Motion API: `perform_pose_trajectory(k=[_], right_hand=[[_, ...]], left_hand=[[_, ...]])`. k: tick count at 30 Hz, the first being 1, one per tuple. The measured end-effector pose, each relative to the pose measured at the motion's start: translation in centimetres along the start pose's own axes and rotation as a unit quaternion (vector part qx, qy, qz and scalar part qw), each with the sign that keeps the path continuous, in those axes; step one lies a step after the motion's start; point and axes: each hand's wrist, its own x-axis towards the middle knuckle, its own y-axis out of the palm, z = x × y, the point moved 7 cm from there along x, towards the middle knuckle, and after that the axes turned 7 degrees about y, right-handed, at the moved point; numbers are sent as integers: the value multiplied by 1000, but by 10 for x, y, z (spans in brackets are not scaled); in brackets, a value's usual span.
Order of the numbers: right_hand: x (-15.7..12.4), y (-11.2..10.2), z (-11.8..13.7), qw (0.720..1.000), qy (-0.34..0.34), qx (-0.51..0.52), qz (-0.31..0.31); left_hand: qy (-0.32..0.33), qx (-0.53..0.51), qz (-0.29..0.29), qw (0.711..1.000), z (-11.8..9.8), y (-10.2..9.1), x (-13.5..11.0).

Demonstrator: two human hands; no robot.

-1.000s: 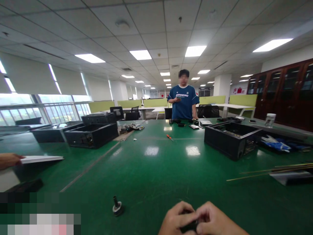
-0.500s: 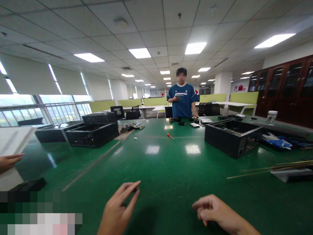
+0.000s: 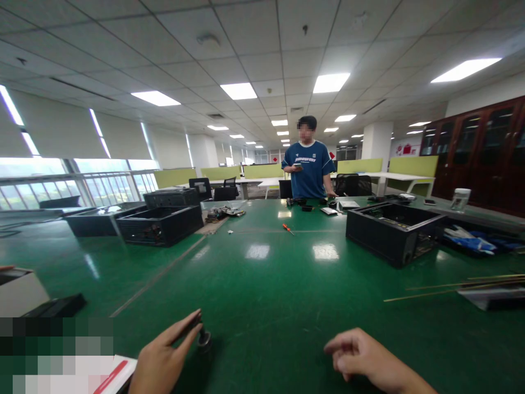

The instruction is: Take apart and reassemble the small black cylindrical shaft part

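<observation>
My left hand (image 3: 166,350) is at the lower left, just above the green tabletop, with thumb and fingers pinched together. Between the fingertips is a small dark part with a thin stem and a round, metallic-looking end (image 3: 204,342); its exact kind is unclear. A white and red box (image 3: 118,376) lies close beside that hand, partly covered by a pixelated patch. Apart from it, at the lower right, my right hand (image 3: 365,358) hovers over the table. Its fingers are loosely bent, the index finger reaching forward, and nothing shows in them.
Open black computer cases (image 3: 396,232) stand right and left. An orange screwdriver (image 3: 287,229) lies mid-table. Thin rods (image 3: 451,287) and a blue-and-white bundle (image 3: 470,241) are at right. Across the table stands a person (image 3: 309,167) holding a phone. A white box (image 3: 22,295) sits at left.
My left hand has moved left and slightly down, and the round end of its part now shows. My right hand has barely moved. The white panel-like thing and another person's hand at far left have dropped away.
</observation>
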Motion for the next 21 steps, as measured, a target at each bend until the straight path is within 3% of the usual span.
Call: perform_pose_trajectory(k=[10,17,21], right_hand=[[-1,1,0,1000,2,12,-5],[-2,2,1,1000,6,16,-5],[-2,1,2,1000,8,5,-9]], left_hand=[[4,-9,40,999,2,9,4],[-46,-31,48,997,12,15,2],[-39,-56,54,996,10,19,2]])
